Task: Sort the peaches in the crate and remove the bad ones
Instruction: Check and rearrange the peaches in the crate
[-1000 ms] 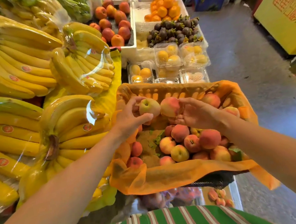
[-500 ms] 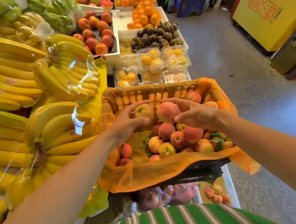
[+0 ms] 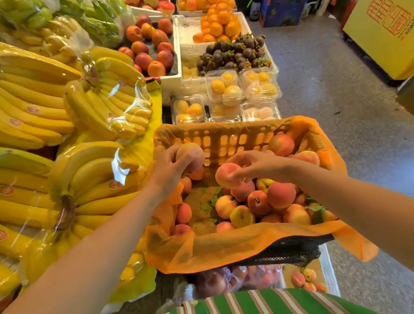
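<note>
A peach (image 3: 192, 156) was gripped in the left hand (image 3: 169, 171), another (image 3: 226, 175) in the right hand (image 3: 259, 163); pinched so lightly above the crate (image 3: 227, 138), either might have been dropped and bruised.

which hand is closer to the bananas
Left. The left hand, holding a peach, sits beside the bananas; the right hand is farther over the crate.

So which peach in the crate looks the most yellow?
The yellow peach near the front edge of the crate, below the right hand; its neighbours are pinker or red.
</note>
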The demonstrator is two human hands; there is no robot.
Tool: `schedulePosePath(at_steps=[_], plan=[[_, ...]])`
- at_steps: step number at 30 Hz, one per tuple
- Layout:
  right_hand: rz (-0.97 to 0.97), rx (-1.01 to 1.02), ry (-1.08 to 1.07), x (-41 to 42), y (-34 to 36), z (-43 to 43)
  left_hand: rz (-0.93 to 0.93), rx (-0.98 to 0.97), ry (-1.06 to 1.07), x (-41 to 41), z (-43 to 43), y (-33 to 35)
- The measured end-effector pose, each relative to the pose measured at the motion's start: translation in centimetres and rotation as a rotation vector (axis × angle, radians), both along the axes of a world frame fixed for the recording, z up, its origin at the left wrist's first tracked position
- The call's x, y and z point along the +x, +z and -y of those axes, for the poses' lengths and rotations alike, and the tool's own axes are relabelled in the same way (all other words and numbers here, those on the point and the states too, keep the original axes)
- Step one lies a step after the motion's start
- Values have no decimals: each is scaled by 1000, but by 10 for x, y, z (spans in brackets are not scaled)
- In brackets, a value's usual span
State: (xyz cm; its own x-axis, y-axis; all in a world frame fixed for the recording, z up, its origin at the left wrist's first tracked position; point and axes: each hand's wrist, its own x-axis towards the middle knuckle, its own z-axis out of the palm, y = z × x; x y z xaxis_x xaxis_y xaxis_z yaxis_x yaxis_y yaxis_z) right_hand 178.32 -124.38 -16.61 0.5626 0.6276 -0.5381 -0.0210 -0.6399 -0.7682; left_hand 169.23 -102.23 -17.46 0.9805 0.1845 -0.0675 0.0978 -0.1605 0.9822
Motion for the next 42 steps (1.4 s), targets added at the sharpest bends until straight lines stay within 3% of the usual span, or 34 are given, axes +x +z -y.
schedulePosePath(at_steps=[6, 14, 18, 22, 26, 27, 29, 30, 32, 38, 42], plan=[[219, -168, 178, 15, -55, -44, 25, 22, 156, -5, -29, -4], [597, -485, 445, 24, -113, -76, 7, 160, 118, 0, -48, -20], [679, -549, 544, 24, -127, -82, -9, 155, 91, 1, -54, -22], [601, -498, 506, 27, -130, -83, -31, 197, 75, 2, -58, -28], [439, -211, 172, 33, -102, -82, -40, 349, 70, 5, -57, -33], [312, -76, 58, 34, -89, -83, -29, 388, 68, 7, -56, -33], [-125, 192, -127, 33, -61, -85, 3, 451, 56, 9, -52, -31], [-327, 272, -152, 32, -48, -86, 17, 486, 47, 10, -49, -29], [-495, 309, -86, 30, -32, -88, 33, 555, 23, 13, -43, -29], [-304, 204, -69, 31, -29, -79, 19, 689, -86, 17, -43, -33], [70, -143, 85, 35, -51, -70, 13, 759, -60, 15, -57, -43]])
